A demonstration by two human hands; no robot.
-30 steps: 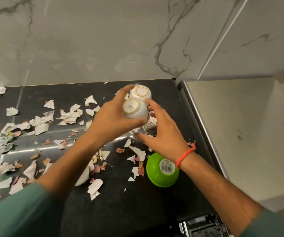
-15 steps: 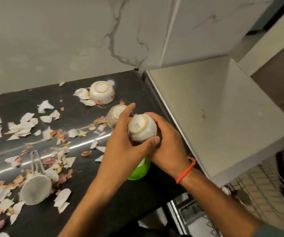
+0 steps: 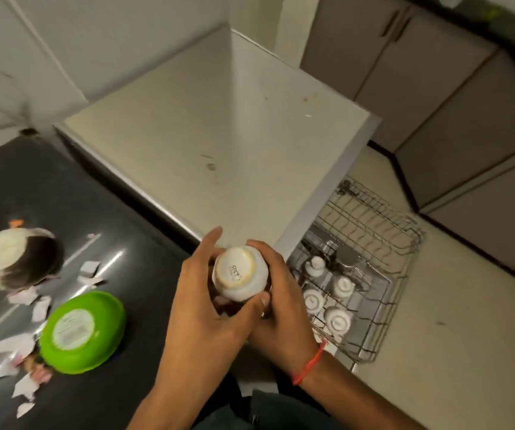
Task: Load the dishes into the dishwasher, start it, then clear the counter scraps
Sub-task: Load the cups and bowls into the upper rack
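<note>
Both hands hold one white cup (image 3: 240,272) bottom-up at the counter's (image 3: 101,212) right edge: the left hand (image 3: 206,308) wraps it from the near side with the thumb across its lower wall, and the right hand (image 3: 281,302) curls round its far side. Right of them the pulled-out rack (image 3: 383,243) carries several upturned white cups (image 3: 338,319). On the counter lie an upturned green bowl (image 3: 82,332), a blurred pale bowl (image 3: 17,257), apparently also upturned, and scraps (image 3: 23,389).

A pale marbled wall (image 3: 63,41) rises behind the dark glossy counter (image 3: 101,193). A beige worktop (image 3: 219,125) adjoins the counter's right edge. Grey-brown cabinet doors (image 3: 405,57) line the cream floor (image 3: 451,336), edged by a dark skirting strip.
</note>
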